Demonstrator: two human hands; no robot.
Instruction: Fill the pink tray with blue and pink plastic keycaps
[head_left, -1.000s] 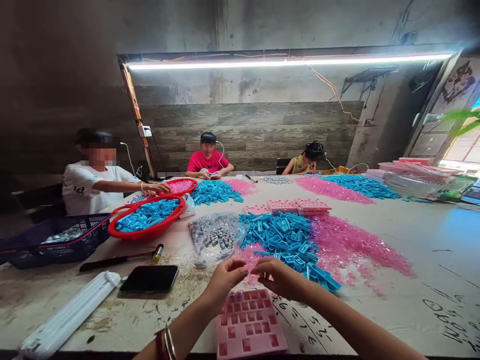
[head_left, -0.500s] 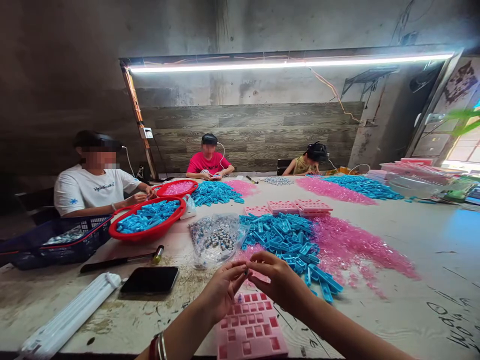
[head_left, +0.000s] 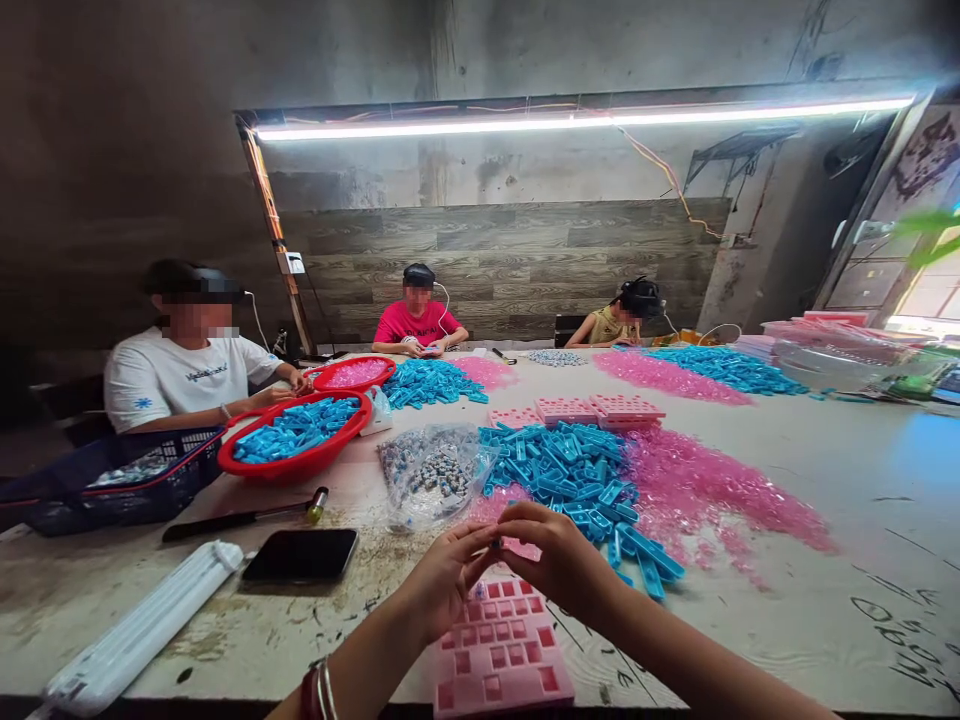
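My left hand [head_left: 442, 572] and my right hand [head_left: 559, 560] meet above a pink tray [head_left: 472, 690] with rows of square pockets. Their fingertips pinch a small dark piece [head_left: 495, 543], too small to make out in detail. One upper-left pocket holds a tiny whitish piece [head_left: 479, 591]; most other visible pockets look bare. Just beyond my hands lie a heap of blue plastic cases [head_left: 559, 465], a spread of clear pink pieces [head_left: 720, 490] and a clear bag [head_left: 405, 500] of small silvery and dark parts.
On the left are a phone [head_left: 301, 556], a hammer [head_left: 247, 518], a white wrapped bundle [head_left: 142, 630], a dark blue basket [head_left: 199, 455] and a red basin [head_left: 360, 430] of blue cases. Stacked pink trays [head_left: 626, 411] stand farther back. Several co-workers sit around the table.
The fingers of my right hand have curled slightly more around the small dark piece. Both hands stay in nearly the same place over the tray.
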